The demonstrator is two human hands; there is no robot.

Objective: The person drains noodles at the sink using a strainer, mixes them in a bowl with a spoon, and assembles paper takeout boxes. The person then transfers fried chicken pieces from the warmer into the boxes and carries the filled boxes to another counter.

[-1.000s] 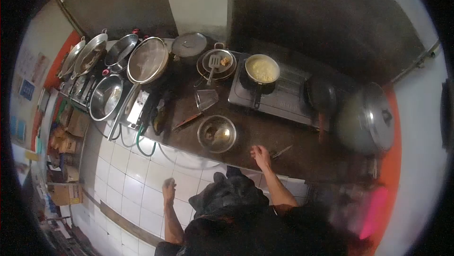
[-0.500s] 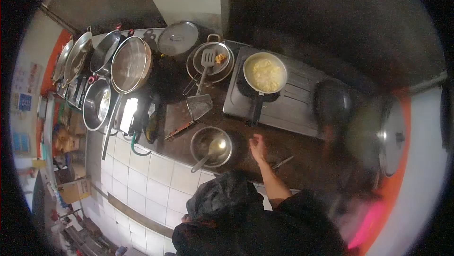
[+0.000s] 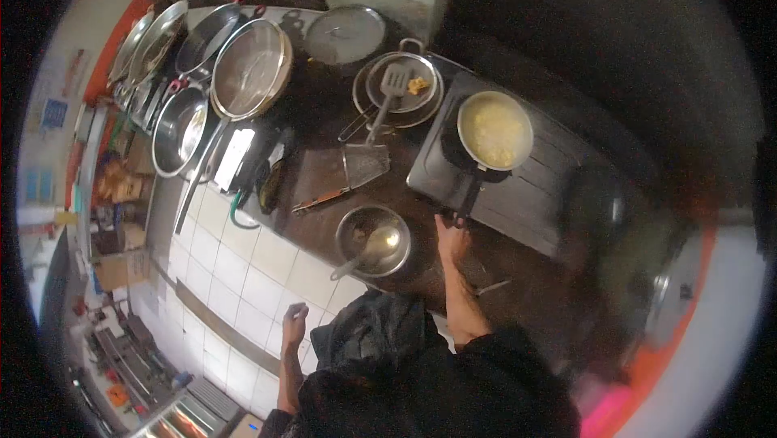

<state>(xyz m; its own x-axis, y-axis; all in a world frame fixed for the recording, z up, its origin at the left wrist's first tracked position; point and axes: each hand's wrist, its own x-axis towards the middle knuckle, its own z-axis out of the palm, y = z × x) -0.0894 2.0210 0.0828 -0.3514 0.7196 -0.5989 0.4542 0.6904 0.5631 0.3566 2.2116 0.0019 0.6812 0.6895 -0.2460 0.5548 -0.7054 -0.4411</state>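
Right hand [image 3: 452, 242] at the handle [image 3: 471, 193] of the pan [image 3: 495, 97]

Nearest me, my left hand [image 3: 295, 318] hangs over the tiled floor [image 3: 243, 256], released, with nothing in it that I can see. At the near edge of the table [image 3: 316, 164] sits a bowl [image 3: 349, 242]; a spoon [image 3: 348, 266] rests in it, its grip leaning out over the rim towards me. Just right of my right forearm lies what looks like a knife [image 3: 492, 287], so my arm does best to steer clear of it. Farther on, my right hand is at the handle's near end; I cannot tell whether the fingers are closed round it. A firm hold there, wrist in line with the handle, should stop the pan twisting. The pan stands on the stove [image 3: 522, 210] with pale yellow food [image 3: 498, 135] inside. I judge it may be hot and could slop if tipped, so level and slow suits it. Left of the stove lies a spatula [image 3: 395, 79], with a lid [image 3: 346, 31] beyond.
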